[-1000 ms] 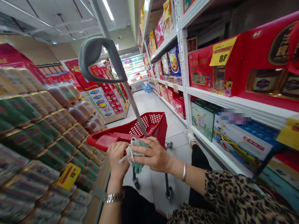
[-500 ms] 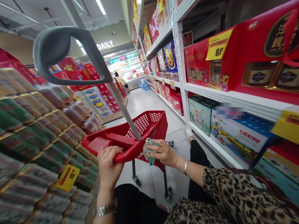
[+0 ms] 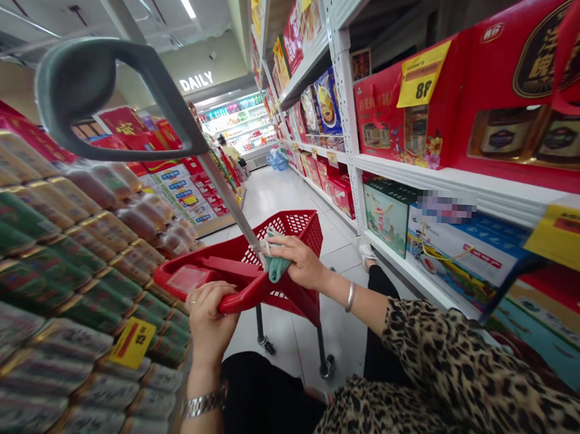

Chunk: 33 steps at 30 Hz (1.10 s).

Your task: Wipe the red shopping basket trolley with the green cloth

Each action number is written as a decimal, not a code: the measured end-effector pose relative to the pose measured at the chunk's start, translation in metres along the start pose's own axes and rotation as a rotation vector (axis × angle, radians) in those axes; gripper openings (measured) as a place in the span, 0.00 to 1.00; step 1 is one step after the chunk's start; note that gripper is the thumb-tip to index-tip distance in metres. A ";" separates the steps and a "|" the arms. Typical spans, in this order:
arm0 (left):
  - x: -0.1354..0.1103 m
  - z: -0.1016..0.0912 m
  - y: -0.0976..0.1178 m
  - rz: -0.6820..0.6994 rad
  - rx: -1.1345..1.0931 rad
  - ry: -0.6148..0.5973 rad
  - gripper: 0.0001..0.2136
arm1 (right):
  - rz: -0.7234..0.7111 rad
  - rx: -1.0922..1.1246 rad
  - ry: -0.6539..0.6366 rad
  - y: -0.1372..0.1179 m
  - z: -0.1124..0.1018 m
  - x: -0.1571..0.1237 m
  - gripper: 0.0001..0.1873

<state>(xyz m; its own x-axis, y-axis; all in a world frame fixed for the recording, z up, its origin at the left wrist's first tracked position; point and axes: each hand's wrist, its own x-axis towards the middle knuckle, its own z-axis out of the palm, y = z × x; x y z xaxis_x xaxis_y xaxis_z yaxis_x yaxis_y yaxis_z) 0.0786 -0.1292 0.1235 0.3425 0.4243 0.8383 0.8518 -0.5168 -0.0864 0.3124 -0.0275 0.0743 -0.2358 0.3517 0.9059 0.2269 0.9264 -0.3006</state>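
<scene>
Left hand (image 3: 207,329): fingers together, clamped round the front rim of a red plastic shopping-cart basket (image 3: 237,293). Right hand (image 3: 300,263): fingers together, closed on a green-and-white cloth (image 3: 276,268), which sat at the basket's upper edge, just beside the base of a grey-handled metal pole (image 3: 227,201). Left of the basket: stacked green-and-gold drink cans (image 3: 48,275). Right of it: white metal shelving (image 3: 348,84) with red gift boxes (image 3: 407,113). Far beyond the basket: a lit refrigerated display case (image 3: 233,130).
</scene>
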 end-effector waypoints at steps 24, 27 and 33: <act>-0.002 0.000 -0.004 0.003 0.017 -0.001 0.03 | 0.080 -0.139 0.105 -0.023 -0.018 0.036 0.34; -0.003 0.000 -0.005 -0.010 0.024 0.001 0.03 | 0.029 -0.135 0.055 -0.027 -0.003 0.024 0.32; -0.006 0.001 -0.007 -0.113 0.043 -0.030 0.03 | 0.055 -0.134 0.044 -0.005 0.038 -0.065 0.29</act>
<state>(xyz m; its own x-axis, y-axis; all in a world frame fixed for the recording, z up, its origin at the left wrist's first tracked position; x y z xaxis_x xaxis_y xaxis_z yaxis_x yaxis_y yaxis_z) 0.0709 -0.1274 0.1182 0.2546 0.5004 0.8275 0.9014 -0.4327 -0.0157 0.2903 -0.0501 0.0051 -0.1780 0.3928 0.9022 0.3635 0.8783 -0.3106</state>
